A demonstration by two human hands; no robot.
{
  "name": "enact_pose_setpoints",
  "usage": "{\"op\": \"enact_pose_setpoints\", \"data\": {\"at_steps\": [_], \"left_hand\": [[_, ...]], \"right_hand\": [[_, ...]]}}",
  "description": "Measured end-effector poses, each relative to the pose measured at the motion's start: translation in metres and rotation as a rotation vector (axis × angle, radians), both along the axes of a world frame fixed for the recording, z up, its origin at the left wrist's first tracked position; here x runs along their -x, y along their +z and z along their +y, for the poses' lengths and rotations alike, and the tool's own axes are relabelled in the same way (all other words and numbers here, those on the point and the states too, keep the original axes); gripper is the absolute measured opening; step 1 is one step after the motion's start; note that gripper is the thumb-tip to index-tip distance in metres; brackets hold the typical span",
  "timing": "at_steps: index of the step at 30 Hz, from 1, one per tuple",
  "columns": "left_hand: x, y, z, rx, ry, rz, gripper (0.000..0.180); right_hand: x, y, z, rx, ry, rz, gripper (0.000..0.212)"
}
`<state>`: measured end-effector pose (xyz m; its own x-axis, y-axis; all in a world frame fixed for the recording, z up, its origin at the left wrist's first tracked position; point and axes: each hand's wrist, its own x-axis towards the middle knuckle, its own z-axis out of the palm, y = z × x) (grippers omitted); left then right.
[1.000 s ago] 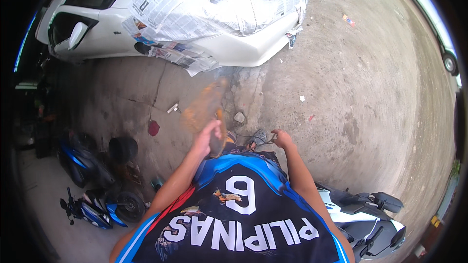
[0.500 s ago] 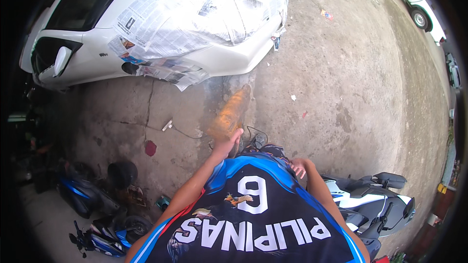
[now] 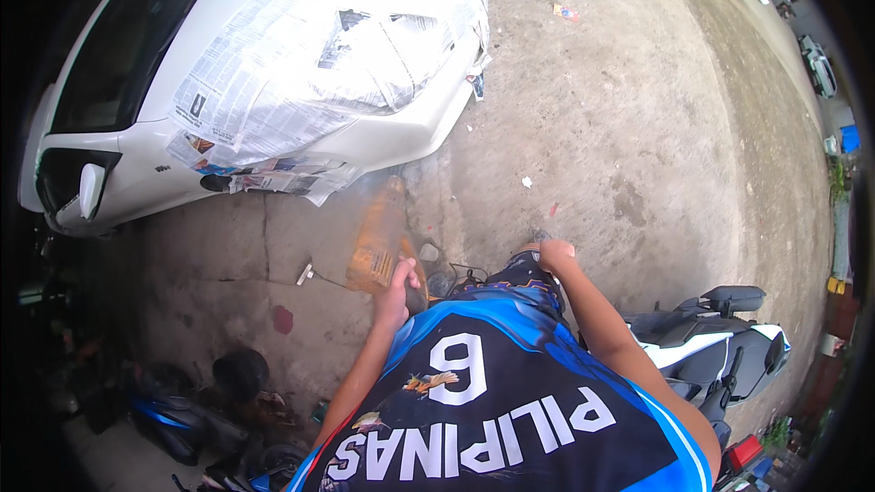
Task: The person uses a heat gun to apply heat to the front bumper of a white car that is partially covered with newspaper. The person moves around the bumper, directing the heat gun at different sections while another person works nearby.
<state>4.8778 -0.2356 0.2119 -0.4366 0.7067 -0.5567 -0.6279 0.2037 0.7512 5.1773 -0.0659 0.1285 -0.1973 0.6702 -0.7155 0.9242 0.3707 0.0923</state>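
Note:
My left hand (image 3: 399, 287) is wrapped around the back end of an orange electric blower (image 3: 378, 241). Its tapering nozzle points forward, toward the floor beside the car's front corner. Some of the tool's rear is blurred. A dark cord trails off beside it. To the right, over my thigh, my right hand (image 3: 556, 255) is curled closed; whatever its fingers hold, if anything, is hidden. Ahead on the left stands a white car (image 3: 392, 141), its front covered with taped newspaper (image 3: 246, 100).
A white socket block (image 3: 305, 273) with its cord lies on the concrete floor (image 3: 583, 137) near a dark red patch (image 3: 283, 320). Motorcycles stand close by: a white and black one (image 3: 711, 346) at right, a blue and black one (image 3: 182, 424) at lower left.
The view has shifted and turned. My left hand and the blower have swung left, nearer the car's side. My right hand has moved forward, from loosely open to closed.

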Motion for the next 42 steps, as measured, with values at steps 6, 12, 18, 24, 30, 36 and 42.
{"op": "enact_pose_setpoints", "data": {"at_steps": [6, 12, 18, 24, 30, 36, 42], "left_hand": [[-0.050, -0.006, 0.073, -0.025, -0.109, 0.021, 0.014], [-0.148, -0.032, 0.201, -0.001, -0.164, 0.068, 0.014], [-0.280, -0.036, 0.346, -0.005, -0.050, 0.023, 0.016], [-0.336, -0.038, 0.386, 0.019, 0.024, -0.011, 0.015], [-0.345, -0.079, 0.346, 0.046, 0.376, -0.109, 0.014], [-0.333, -0.146, 0.292, 0.064, 0.618, 0.048, 0.017], [-0.330, -0.248, 0.352, -0.124, 0.391, 0.165, 0.015]], "right_hand": [[0.026, -0.018, 0.052, 0.110, 0.173, 0.419, 0.043], [-0.019, -0.060, 0.122, 0.503, 0.460, 0.920, 0.060], [-0.115, -0.102, 0.232, 0.647, 0.563, 0.859, 0.038], [-0.160, -0.128, 0.309, 0.707, 0.778, 0.659, 0.032], [-0.152, -0.181, 0.330, 0.771, 0.944, 0.549, 0.038], [-0.137, -0.304, 0.354, 0.720, 1.091, 0.522, 0.033], [-0.098, -0.438, 0.364, 0.655, 1.271, 0.365, 0.026]]}}
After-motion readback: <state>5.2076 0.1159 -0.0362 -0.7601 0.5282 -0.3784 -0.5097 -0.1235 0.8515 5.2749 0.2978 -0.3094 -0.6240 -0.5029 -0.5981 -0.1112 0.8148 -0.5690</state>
